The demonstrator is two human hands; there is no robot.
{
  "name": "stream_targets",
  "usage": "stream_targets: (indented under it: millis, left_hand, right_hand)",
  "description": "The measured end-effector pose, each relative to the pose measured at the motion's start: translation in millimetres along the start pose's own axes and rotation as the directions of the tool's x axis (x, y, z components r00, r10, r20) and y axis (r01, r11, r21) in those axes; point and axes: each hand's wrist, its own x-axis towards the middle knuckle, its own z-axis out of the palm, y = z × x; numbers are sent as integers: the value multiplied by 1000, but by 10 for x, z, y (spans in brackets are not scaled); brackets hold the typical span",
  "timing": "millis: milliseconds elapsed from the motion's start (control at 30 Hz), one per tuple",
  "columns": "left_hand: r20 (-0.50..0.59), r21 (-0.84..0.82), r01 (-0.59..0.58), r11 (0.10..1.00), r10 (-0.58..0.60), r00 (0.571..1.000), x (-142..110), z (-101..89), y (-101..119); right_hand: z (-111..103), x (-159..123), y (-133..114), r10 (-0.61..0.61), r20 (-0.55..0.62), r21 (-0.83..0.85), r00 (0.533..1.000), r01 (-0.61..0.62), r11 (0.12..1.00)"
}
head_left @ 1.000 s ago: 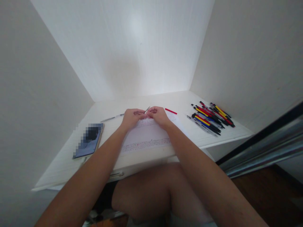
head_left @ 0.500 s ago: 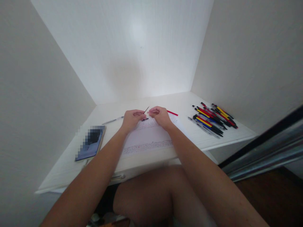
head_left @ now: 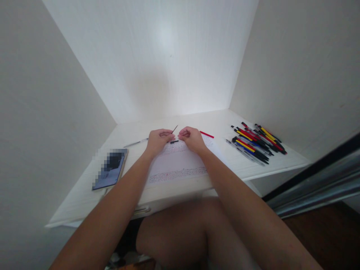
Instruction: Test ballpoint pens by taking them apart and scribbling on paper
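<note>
My left hand rests on a sheet of paper on the white desk, fingers curled round a thin dark pen refill that sticks up and right. My right hand is closed just to the right of it; what it pinches is too small to name. A small black pen part lies on the paper between the two hands. A red pen barrel lies just beyond my right hand.
A heap of several red, yellow, blue and black pens lies at the desk's right. A phone sits at the left, a clear pen behind it. White walls enclose the desk on three sides.
My hands have drawn slightly apart, and a small black pen part now lies on the paper between them. The view has shifted a little.
</note>
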Motion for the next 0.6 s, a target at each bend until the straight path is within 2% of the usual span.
stream_targets:
  millis: [100, 167, 367, 433, 500, 600]
  left_hand:
    - [4, -23, 12, 1000, -12, 1000, -3, 4, 10]
    - [13, -41, 10, 999, -10, 1000, 3, 9, -13]
    - [22, -69, -12, 998, 13, 1000, 23, 19, -60]
    - [16, -87, 6, 996, -5, 1000, 13, 21, -31]
    - [17, -111, 23, 993, -22, 1000, -3, 23, 3]
    - [43, -132, 29, 991, -24, 999, -27, 29, 32]
  right_hand:
    - [4, 26, 5, 73, -49, 70, 996, -69, 995]
    - [15, 27, 7, 78, -36, 122, 996, -73, 990]
    - [65, -7, -4, -10, 72, 48, 997, 7, 999]
    - [68, -5, -14, -41, 73, 72, 996, 36, 997]
    - [66, 1, -28, -7, 35, 184, 999, 0, 983]
    - [66, 5, -58, 135, -18, 422, 991, -115, 899]
